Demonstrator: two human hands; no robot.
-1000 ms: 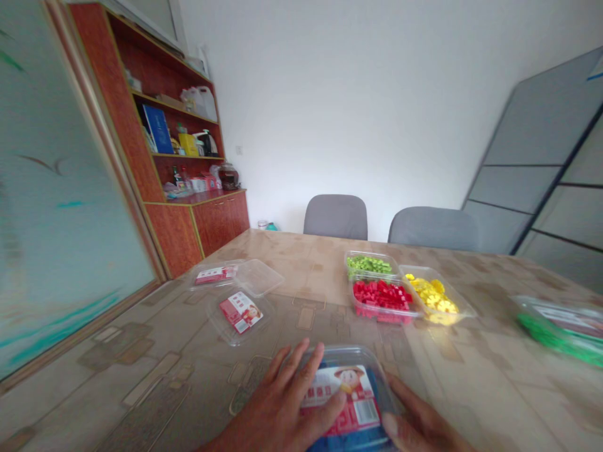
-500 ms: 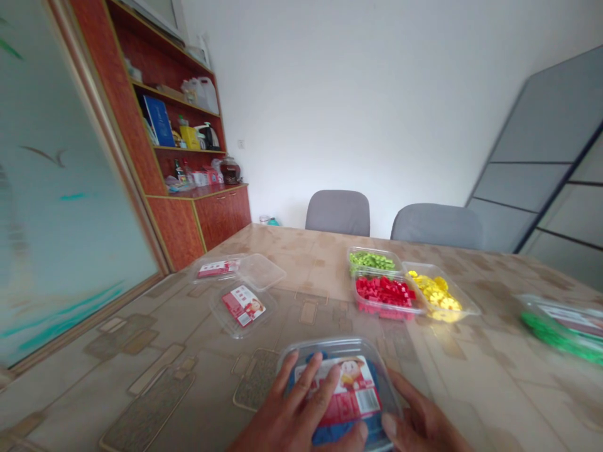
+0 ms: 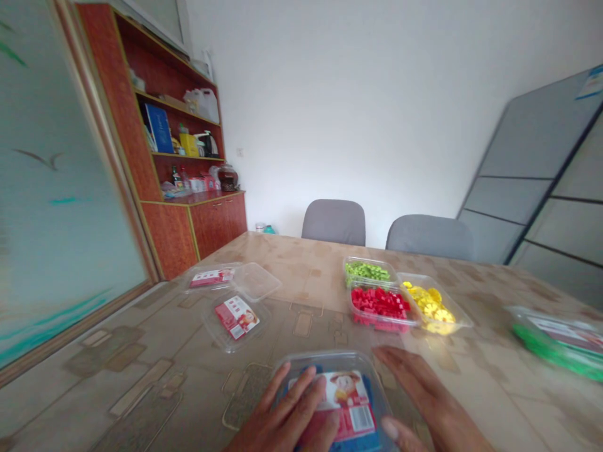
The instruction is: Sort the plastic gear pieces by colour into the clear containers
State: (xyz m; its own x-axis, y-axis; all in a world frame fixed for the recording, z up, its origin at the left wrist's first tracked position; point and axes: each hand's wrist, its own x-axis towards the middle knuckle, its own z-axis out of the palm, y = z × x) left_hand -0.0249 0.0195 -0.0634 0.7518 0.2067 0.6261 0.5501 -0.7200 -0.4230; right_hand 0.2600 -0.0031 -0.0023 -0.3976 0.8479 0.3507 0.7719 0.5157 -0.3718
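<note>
A clear plastic container (image 3: 346,405) with blue pieces inside stands at the table's near edge, its lid on and a red and white label on top. Flat across the lid's left part lies my left hand (image 3: 287,411), fingers stretched out. My right hand (image 3: 426,395) is beside the container's right side, its fingers extended and the thumb apart, close to the lid's right edge. Whether the thumb touches the lid I cannot tell. The lower part of the container runs out of view.
Lidless tubs of light green pieces (image 3: 367,271), red pieces (image 3: 380,304) and yellow pieces (image 3: 431,304) stand beyond. Lids, including a labelled lid (image 3: 237,319), lie at left. A lidded green container (image 3: 558,342) is at far right. Two chairs (image 3: 333,221) stand behind the table.
My right hand has loosened from the container's right side, its fingers now straighter and farther forward. My left hand stays on the lid. The view has tilted up slightly.
</note>
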